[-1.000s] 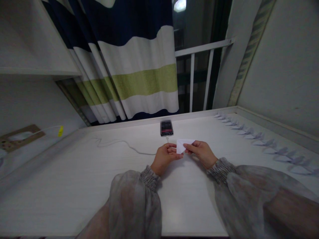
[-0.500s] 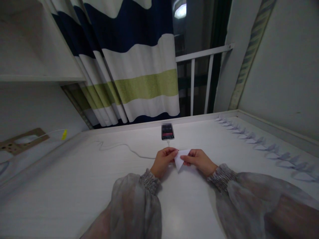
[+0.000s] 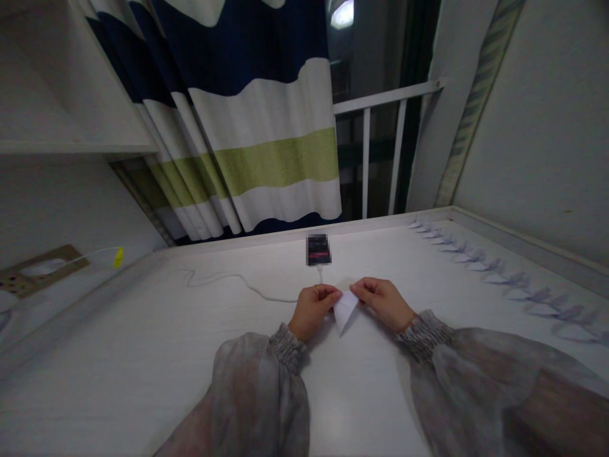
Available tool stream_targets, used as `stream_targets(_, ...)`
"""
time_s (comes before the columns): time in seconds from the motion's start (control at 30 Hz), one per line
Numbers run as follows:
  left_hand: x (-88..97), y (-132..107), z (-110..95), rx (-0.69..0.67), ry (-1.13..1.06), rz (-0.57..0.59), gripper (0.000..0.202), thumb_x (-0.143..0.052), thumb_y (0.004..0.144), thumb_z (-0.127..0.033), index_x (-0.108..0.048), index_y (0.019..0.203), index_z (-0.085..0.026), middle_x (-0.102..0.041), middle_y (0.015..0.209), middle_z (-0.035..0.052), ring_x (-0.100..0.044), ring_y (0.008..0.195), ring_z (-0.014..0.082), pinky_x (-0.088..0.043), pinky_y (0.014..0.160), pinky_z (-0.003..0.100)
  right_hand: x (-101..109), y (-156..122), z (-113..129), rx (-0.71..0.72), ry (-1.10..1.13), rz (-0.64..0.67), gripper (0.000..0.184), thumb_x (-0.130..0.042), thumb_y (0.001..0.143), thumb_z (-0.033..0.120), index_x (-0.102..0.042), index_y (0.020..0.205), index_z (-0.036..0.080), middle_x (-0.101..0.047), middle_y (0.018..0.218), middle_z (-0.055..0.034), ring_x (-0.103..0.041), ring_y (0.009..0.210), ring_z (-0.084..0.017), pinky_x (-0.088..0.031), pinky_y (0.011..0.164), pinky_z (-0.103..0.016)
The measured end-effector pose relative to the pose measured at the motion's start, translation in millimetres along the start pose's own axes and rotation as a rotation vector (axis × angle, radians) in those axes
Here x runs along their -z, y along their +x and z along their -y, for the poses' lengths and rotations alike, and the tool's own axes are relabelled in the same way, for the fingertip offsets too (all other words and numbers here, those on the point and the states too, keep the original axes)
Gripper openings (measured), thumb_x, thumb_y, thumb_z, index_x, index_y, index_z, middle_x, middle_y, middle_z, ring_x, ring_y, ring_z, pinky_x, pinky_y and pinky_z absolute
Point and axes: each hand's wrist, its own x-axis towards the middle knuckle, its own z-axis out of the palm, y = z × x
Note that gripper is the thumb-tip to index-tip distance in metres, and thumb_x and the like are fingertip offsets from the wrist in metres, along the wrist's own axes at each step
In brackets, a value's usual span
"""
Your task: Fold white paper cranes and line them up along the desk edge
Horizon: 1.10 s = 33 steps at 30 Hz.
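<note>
At the worktop's middle, toward its far edge: folded paper (image 3: 344,312), held just off the surface, near the phone (image 3: 318,249).
Left hand (image 3: 314,308): my fingers curled, pinching its upper left corner.
Right hand (image 3: 385,301): pinching the upper right corner.
Step, I judge: tightening a fold, partway through.
Next move needs: edges matched, firm pinch.
Pointing: tip toward the near edge; long axis near-to-far.
</note>
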Motion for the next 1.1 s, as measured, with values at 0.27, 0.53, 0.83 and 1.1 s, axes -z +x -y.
stream_targets(0.27,1.7,11.2,4.6,-0.019,-0.105,-0.226,0.02,-0.066,0.056,-0.028,-0.058,0.064,-0.011,-0.057,0.056,-0.0013,-0.048,0.049,0.0077,-0.041,0.052,0.022,-5.3,5.7,2.7,-0.008,0.209,-0.145,0.037,-0.048,0.069,0.05,-0.047,0.054,0.017,-0.048,0.05,0.0026,-0.04,0.046,-0.008,-0.034,0.049,-0.023)
stream_targets(0.53,-5.0,16.5,7.1,-0.108,-0.258,-0.287,0.025,-0.065,0.058,-0.032,-0.055,0.069,-0.011,-0.054,0.061,-0.0018,-0.049,0.055,0.0069,-0.042,0.056,0.021,-34.5,5.5,-3.6,0.086,0.188,-0.067,0.026,-0.06,0.06,0.04,-0.045,0.065,0.019,-0.047,0.049,0.006,-0.042,0.044,-0.009,-0.033,0.044,-0.022)
stream_targets(0.83,-19.8,18.6,7.6,-0.176,-0.094,-0.31,0.023,-0.055,0.068,-0.033,-0.049,0.082,-0.015,-0.052,0.066,-0.0015,-0.049,0.055,0.0076,-0.043,0.054,0.021,-28.4,17.8,-5.5,0.177,-0.062,-0.267,0.013,-0.052,0.064,0.031,-0.046,0.068,0.02,-0.047,0.046,0.006,-0.044,0.044,-0.011,-0.036,0.045,-0.023)
stream_targets(1.1,-13.8,20.4,13.2,-0.234,0.087,-0.305,0.024,-0.06,0.066,-0.026,-0.05,0.086,-0.016,-0.053,0.086,0.0032,-0.051,0.061,0.0073,-0.045,0.057,0.021,-23.6,16.6,-2.5,0.239,-0.234,-0.239,0.01,-0.048,0.066,0.029,-0.05,0.069,0.019,-0.049,0.051,0.004,-0.045,0.048,-0.011,-0.035,0.05,-0.023)
